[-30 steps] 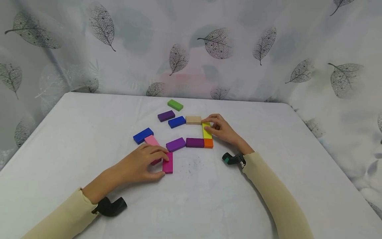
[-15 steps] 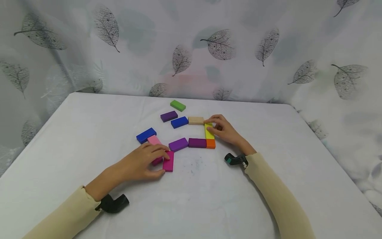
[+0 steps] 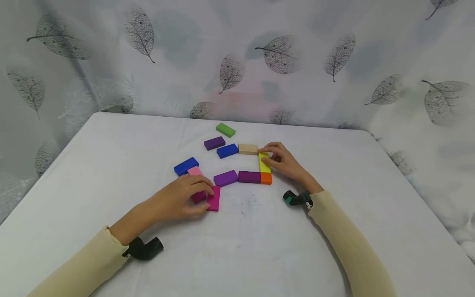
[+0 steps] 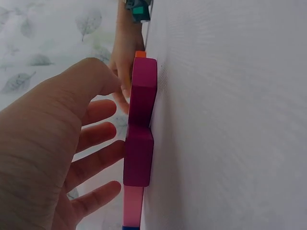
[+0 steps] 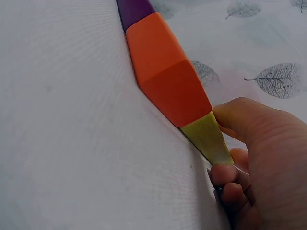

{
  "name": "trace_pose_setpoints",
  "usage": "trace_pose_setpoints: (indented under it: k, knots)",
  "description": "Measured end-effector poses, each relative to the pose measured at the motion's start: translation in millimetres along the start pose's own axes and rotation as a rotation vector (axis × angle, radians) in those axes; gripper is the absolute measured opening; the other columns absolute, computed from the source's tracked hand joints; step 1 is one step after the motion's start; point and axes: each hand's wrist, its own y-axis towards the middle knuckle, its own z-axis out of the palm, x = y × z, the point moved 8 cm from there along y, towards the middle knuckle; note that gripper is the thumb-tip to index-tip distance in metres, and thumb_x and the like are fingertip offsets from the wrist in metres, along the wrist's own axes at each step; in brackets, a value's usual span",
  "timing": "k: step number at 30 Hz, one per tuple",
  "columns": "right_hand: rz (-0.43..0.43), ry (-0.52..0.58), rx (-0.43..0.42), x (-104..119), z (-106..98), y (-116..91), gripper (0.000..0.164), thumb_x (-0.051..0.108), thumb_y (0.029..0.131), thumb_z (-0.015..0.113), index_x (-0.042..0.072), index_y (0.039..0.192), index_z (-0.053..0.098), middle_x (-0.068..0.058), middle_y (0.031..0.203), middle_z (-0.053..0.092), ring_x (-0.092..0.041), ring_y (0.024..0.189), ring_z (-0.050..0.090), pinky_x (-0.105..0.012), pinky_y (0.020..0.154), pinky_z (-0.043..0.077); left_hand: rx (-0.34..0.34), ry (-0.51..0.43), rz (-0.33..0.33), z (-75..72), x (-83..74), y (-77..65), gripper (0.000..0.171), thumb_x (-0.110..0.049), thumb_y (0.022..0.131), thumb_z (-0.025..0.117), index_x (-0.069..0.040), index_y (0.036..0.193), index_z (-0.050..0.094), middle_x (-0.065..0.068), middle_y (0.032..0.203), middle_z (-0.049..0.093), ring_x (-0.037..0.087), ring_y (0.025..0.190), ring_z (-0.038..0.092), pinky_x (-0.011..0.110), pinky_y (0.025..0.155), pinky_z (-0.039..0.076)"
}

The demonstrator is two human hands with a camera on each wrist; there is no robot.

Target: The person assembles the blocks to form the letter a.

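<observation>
Pinching the yellow block [image 3: 264,165] btwn thumb and bent fingers, the R hand [image 3: 285,161] rests at the R side of the layout. The L hand [image 3: 178,197] is loose: fingers spread and only slightly bent, lying over the magenta block [image 3: 214,201] w/ the thumb by its near L edge; how firmly they touch, can't tell.

Count: 12 blocks on the white cloth [image 3: 267,243]. By colour: 2 blue, 3 purple, 2 magenta, plus 1 ea. of yellow, orange, pink, green & plain wood.

R group: the orange block [image 3: 266,178] touches the near end of the yellow one; the plum block [image 3: 249,177] butts against orange, and the violet block [image 3: 225,178] meets plum's L end at an angle. Plain wood block [image 3: 248,149] sits by yellow's far end, contact there hidden by fingertips; a blue block [image 3: 227,151] touches its L end. Dark purple block [image 3: 214,143] lies just beyond that blue one; green block [image 3: 225,130] is farthest back, apart from the rest.

L group: the other blue block [image 3: 186,166] touches the pink block [image 3: 194,170], which runs under the L hand to the dark magenta block [image 3: 198,197], right beside the magenta one.

Also 2 beige sleeves [image 3: 349,243] & 2 black wrist devices [image 3: 146,249], 1 per arm.
</observation>
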Motion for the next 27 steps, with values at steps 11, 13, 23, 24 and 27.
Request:
trace_pose_setpoints:
  k: [11,13,23,24,27]
  knots:
    - [-0.023,0.005,-0.005,2.8,-1.0,-1.3,0.033,0.005,0.096,0.058,-0.007,0.127,0.059,-0.025,0.131,0.043,-0.025,0.08,0.042,-0.026,0.071,0.036,-0.086,0.032,-0.002,-11.8,8.6,-0.8,0.018,-0.013,0.081,0.076,-0.009,0.098,0.07,0.001,0.105,0.064,0.015,0.099,0.06,0.035,0.083,0.054]
    - [-0.019,0.009,-0.003,3.0,-0.6,-2.0,0.033,0.005,0.096,0.058,-0.007,0.127,0.059,-0.026,0.132,0.044,-0.025,0.081,0.042,-0.026,0.071,0.036,-0.111,0.028,0.019,-13.3,9.7,-1.4,0.017,-0.01,0.081,0.075,-0.008,0.098,0.07,0.0,0.103,0.064,0.014,0.096,0.061,0.034,0.081,0.054]
    - [0.006,0.012,0.002,4.8,-0.4,-3.8,0.034,0.006,0.097,0.058,-0.006,0.128,0.058,-0.025,0.133,0.043,-0.027,0.083,0.043,-0.029,0.073,0.036,-0.159,0.082,-0.041,-20.4,24.1,-5.7,0.018,-0.005,0.081,0.072,-0.011,0.098,0.071,-0.001,0.105,0.065,0.017,0.101,0.062,0.041,0.086,0.049]
    - [0.006,0.012,0.003,4.5,-0.3,-3.7,0.034,0.006,0.097,0.058,-0.006,0.128,0.058,-0.025,0.133,0.043,-0.027,0.083,0.043,-0.029,0.073,0.037,-0.153,0.092,-0.066,-20.9,27.5,-6.4,0.017,-0.005,0.081,0.072,-0.011,0.098,0.071,0.0,0.106,0.065,0.019,0.102,0.062,0.042,0.087,0.048]
    - [0.002,0.009,0.006,3.0,-0.5,-2.8,0.034,0.007,0.097,0.058,-0.006,0.129,0.058,-0.025,0.134,0.043,-0.026,0.082,0.043,-0.029,0.073,0.037,-0.145,0.114,-0.131,-23.1,37.6,-9.0,0.019,-0.006,0.082,0.072,-0.01,0.1,0.07,0.005,0.109,0.065,0.026,0.106,0.061,0.049,0.091,0.047]
